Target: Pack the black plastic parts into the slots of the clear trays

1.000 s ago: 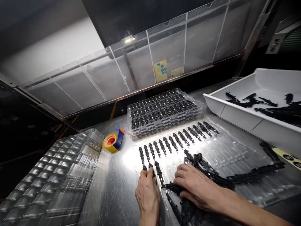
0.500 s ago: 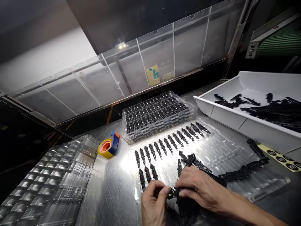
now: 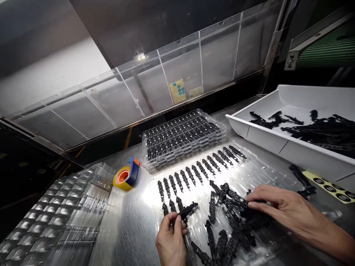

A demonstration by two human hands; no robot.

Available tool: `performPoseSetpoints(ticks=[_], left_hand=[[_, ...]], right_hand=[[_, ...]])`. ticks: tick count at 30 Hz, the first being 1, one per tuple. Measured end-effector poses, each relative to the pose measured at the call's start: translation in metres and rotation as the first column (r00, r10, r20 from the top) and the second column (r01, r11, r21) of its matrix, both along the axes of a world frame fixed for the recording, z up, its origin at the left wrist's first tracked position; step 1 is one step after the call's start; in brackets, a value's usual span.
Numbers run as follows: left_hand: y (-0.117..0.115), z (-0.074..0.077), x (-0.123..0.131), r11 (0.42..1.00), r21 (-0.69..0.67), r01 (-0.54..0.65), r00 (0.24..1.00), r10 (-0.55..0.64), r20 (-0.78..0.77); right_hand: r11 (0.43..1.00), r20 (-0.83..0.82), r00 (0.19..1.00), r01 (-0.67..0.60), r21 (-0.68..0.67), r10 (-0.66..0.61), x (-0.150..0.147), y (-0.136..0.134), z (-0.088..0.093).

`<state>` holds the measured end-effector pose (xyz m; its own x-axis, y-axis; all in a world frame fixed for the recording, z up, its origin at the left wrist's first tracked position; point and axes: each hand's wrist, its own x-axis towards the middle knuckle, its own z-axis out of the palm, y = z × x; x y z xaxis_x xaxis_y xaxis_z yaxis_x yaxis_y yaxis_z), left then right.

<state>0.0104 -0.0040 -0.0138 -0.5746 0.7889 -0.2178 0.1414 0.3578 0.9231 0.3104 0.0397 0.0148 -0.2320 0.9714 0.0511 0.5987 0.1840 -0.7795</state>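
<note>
My left hand [image 3: 171,240] pinches one slim black plastic part [image 3: 190,210] between thumb and fingertips, above the second row of a clear plastic tray [image 3: 198,221]. A full row of similar black parts [image 3: 197,173] lies along the tray's far side, with a short second row starting at left. Over the tray's near and right portion is a loose pile of black parts [image 3: 233,207]. At the pile's right edge my right hand [image 3: 288,212] has thumb and fingers closed on a black part, mostly hidden among the others.
Behind the tray stands a stack of filled clear trays [image 3: 185,138]. A white bin [image 3: 266,136] with black parts is at right, near a yellow sticker sheet [image 3: 330,186]. At left are a tape dispenser [image 3: 126,177] and stacked empty trays [image 3: 63,214].
My hands have moved apart. The left went left, carrying one black part; the right went right across the pile. More loose parts now show spread between them.
</note>
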Motion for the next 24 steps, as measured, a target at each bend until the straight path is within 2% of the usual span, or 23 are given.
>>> performPoseSetpoints(ticks=[2,4,7,10,12,14,17,22,24], left_hand=[[-0.003,-0.003,0.000,0.998,-0.023,0.059,0.991,-0.061,-0.120],[-0.005,-0.003,0.000,0.998,-0.046,0.047,0.990,-0.053,-0.128],[-0.005,0.000,0.002,0.998,-0.038,-0.045,0.997,0.047,0.054],[0.000,0.004,0.006,0.994,0.009,-0.111,0.965,0.105,0.241],[0.003,0.005,0.008,0.998,0.008,-0.058,0.955,0.053,0.292],[0.004,0.004,0.010,0.996,-0.044,0.083,0.943,-0.065,0.325],[0.002,0.002,0.011,0.973,-0.098,0.209,0.914,-0.159,0.374],[-0.003,0.003,0.017,0.984,-0.048,0.171,0.871,-0.128,0.474],[-0.001,0.003,0.021,0.987,-0.049,0.153,0.883,-0.115,0.454]], right_hand=[[0.998,0.015,0.998,0.059,0.027,-0.059,0.008,-0.002,-0.006],[0.996,0.047,0.995,0.083,0.045,-0.086,0.011,-0.004,-0.010],[0.992,0.056,0.992,0.109,0.060,-0.112,0.008,-0.003,-0.010],[0.989,0.001,0.995,0.101,0.110,-0.102,0.000,0.000,-0.004],[0.991,-0.029,0.998,0.055,0.120,-0.052,-0.004,0.002,0.001],[0.994,-0.058,0.998,0.029,0.107,-0.023,-0.005,0.003,0.005],[0.993,-0.116,0.992,0.067,0.099,-0.055,-0.003,0.002,0.006],[0.981,-0.213,0.968,0.159,0.111,-0.133,-0.004,0.001,0.013],[0.981,-0.243,0.960,0.170,0.098,-0.142,-0.006,0.001,0.015]])
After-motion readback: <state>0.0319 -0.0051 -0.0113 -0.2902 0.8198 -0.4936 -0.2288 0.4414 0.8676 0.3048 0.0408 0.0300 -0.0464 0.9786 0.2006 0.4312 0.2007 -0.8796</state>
